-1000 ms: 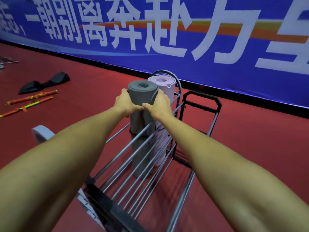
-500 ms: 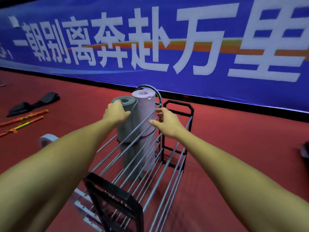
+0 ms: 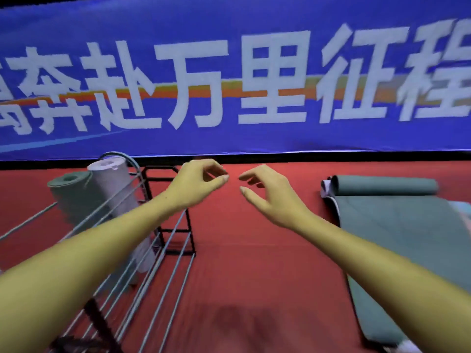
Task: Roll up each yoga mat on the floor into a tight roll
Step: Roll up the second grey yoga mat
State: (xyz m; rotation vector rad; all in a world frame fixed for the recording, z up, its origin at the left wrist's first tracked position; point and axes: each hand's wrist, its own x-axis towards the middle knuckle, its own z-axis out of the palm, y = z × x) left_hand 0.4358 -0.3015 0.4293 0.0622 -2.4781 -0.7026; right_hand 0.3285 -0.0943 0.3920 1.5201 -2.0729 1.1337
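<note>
Both grips, left hand (image 3: 196,183) and right hand (image 3: 267,192), hang loose and empty. Two rolled mats (image 3: 84,197) stand racked at 9 o'clock; green mat (image 3: 397,225) at 3 o'clock looks only partly rolled.

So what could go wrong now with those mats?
The green mat on the floor is only partly rolled at its far end; started crooked, it might roll loose or lopsided. The grey rolled mat and the pale rolled mat lean in the metal rack with nothing holding them, so they could slip or uncurl. Both the left hand and the right hand are empty, and the rack sits close enough to bump.
</note>
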